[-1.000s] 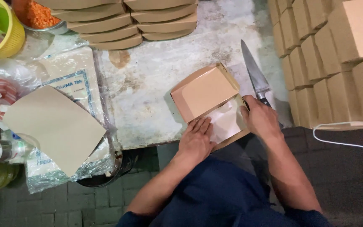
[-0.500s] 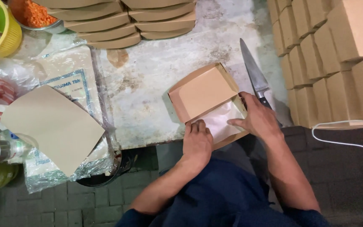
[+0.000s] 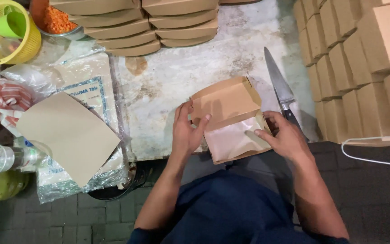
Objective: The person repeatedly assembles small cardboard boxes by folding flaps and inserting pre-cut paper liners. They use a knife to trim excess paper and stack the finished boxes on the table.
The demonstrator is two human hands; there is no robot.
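A brown cardboard box (image 3: pixel 226 104) with its lid raised lies at the near edge of a worn white table (image 3: pixel 181 68). White paper (image 3: pixel 233 140) lines the inside of the box. My left hand (image 3: pixel 187 132) grips the left side of the box at the lid's fold. My right hand (image 3: pixel 284 135) holds the right side, with its fingers pressing on the white paper. A kitchen knife (image 3: pixel 280 90) lies on the table just beyond my right hand.
Stacks of closed brown boxes (image 3: pixel 159 22) sit at the table's far side, and more are piled at the right (image 3: pixel 362 58). At the left are a brown paper sheet (image 3: pixel 68 135), a plastic bag (image 3: pixel 86 77), a yellow basket (image 3: pixel 5 36), a striped cloth (image 3: pixel 1 101) and a white cable (image 3: pixel 375 158).
My left hand moved from the white paper to the box's left side. The lid is tilted further up. My right hand's fingers have come onto the paper.
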